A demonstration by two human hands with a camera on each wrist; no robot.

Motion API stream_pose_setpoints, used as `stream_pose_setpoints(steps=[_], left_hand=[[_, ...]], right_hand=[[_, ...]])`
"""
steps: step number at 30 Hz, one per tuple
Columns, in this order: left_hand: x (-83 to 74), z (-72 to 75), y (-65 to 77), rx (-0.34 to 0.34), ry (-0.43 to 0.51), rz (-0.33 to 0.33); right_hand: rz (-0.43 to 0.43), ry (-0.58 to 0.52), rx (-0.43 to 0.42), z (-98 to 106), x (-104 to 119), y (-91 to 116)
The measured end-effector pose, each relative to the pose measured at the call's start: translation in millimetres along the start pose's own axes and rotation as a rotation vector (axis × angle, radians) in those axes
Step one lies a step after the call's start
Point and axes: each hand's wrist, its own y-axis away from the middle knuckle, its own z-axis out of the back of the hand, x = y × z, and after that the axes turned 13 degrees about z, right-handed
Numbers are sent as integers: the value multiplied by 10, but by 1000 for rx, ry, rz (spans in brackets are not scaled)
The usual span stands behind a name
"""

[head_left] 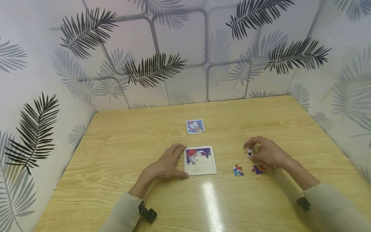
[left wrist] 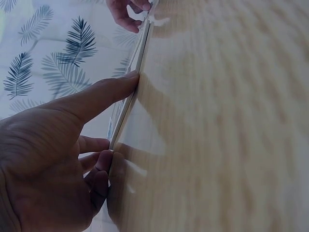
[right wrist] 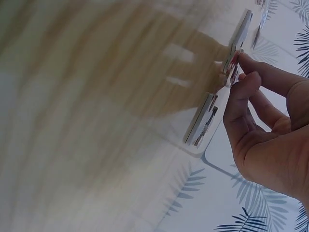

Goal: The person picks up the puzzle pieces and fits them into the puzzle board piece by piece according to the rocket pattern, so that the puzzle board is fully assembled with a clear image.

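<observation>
A square puzzle tray point(head_left: 202, 170) lies in the middle of the table, its top part filled with pieces showing a red and white picture on purple. At its left side rests my left hand point(head_left: 169, 162), index finger near the far corner and straight thumb at the near corner. In the left wrist view the thumb point(left wrist: 104, 96) touches the tray's edge. My right hand point(head_left: 268, 152) pinches a white puzzle piece point(head_left: 248, 152) with an eye printed on it, between thumb and fingers. Below it lie a blue and red puzzle piece point(head_left: 238, 170) and a purple-orange puzzle piece point(head_left: 259, 169).
Another piece point(head_left: 274, 168) shows partly beneath the right hand. A small picture card point(head_left: 195, 126) lies beyond the tray. The wooden table point(head_left: 130, 135) meets a leaf-patterned wall point(head_left: 179, 83) at the back.
</observation>
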Motion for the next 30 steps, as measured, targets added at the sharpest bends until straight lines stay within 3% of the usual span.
stream_pose_setpoints(steps=[15,24,30], left_hand=[[-10,16,22,-2,2,-8],[-31,20,26,4,5,4],[-14,18,28,-1,-2,-12]], right_hand=[[17,174,-19,-26,29,-57],[61,185,-51,-26,15,-39],[39,178,-53,-18,22,-9]])
